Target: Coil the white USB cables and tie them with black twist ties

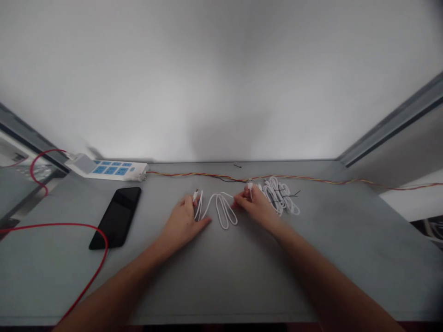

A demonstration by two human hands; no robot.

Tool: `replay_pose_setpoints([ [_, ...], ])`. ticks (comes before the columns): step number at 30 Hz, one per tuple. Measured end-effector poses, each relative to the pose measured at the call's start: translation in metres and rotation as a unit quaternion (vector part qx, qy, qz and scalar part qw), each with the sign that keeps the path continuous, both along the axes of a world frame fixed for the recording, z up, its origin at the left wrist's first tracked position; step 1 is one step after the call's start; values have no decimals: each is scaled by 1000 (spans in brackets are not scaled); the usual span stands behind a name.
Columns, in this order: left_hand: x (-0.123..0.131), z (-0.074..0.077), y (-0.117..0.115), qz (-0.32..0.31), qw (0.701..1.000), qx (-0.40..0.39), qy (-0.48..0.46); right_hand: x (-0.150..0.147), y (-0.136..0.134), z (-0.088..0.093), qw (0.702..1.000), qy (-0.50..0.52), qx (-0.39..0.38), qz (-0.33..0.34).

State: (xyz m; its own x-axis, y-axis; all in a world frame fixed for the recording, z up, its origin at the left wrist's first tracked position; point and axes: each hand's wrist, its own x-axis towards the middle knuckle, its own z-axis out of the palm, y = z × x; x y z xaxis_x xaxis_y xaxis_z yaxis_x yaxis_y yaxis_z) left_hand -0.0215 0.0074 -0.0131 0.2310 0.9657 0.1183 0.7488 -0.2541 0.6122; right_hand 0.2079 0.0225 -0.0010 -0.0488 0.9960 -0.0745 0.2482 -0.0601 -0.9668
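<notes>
A white USB cable (224, 213) lies in loose loops on the grey table between my hands. My left hand (185, 219) is closed round one end of it, where a small plug sticks up past the fingers; the thumb points inward along the tabletop. At the other end, my right hand (252, 203) pinches the cable just below its USB plug (249, 184), which points up. Right beside that hand rest white cables in coiled bundles (279, 196), bound with thin black ties.
A black smartphone (116, 216) lies at the left, partly crossed by a red cable (100, 258). Behind it stands a white power strip (114, 170) with blue sockets and a plugged-in adapter (83, 163). A twisted red-yellow wire (311, 179) runs along the back near the white wall.
</notes>
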Motion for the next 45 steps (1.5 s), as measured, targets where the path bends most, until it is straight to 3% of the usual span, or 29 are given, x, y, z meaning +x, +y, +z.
replay_pose_setpoints([
  [2,-3,1,2,4,1000,-6,-19,-1,-1,1,996,78,-35,-13],
  [5,-8,7,7,48,996,-40,-62,-1,-1,0,992,115,-52,-24],
  [8,-7,12,9,70,977,-109,-169,-2,1,-6,996,74,-44,-9],
  [11,-2,16,8,56,936,-193,-289,-5,1,-12,999,-7,-29,24],
  [15,5,18,3,44,896,-233,-375,-9,-3,-13,996,-64,-13,66],
  [20,7,18,0,7,867,-260,-426,-15,-7,-9,986,92,-71,122],
  [23,8,17,-1,35,873,-242,-423,-17,-10,-5,973,190,-73,112],
  [26,9,18,-2,76,867,-247,-425,-17,-12,-1,972,211,-53,92],
  [30,14,22,-7,71,830,-311,-457,-20,-14,1,980,182,-19,73],
  [39,19,23,-12,21,840,-299,-452,-27,-14,-14,995,51,-47,77],
  [45,17,24,-9,-3,781,-347,-519,-20,-14,-13,996,-23,11,82],
])
